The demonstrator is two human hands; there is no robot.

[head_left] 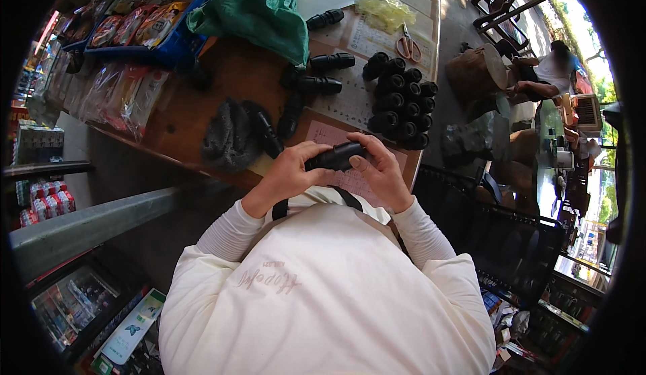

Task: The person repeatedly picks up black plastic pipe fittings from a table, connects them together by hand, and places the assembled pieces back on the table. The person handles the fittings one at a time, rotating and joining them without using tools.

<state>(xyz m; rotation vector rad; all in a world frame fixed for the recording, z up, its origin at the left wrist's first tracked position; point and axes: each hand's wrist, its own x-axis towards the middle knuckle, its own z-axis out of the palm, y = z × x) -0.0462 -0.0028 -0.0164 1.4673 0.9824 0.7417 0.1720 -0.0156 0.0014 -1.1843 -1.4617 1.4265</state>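
Between both hands, just in front of my body, is a black cylindrical plastic piece (343,155) with a ridged collar, like a pipe coupling. My left hand (294,167) grips its left end with fingers and thumb. My right hand (382,170) closes round its right end, thumb on the near side. Left of the hands, a similar black piece (267,134) lies against a crumpled grey cloth (229,137). Several more black pieces (318,85) lie loose farther up the table. Close-packed black pieces (397,95) stand on end at the right.
The brown table (176,129) carries a green plastic bag (259,13), yellowish thin bundled material (382,13) and scissors (408,46). A blue crate (165,53) of packets stands far left. A grey metal bar (114,217) is at left, a black chair (498,233) at right. Another person (553,72) sits beyond.
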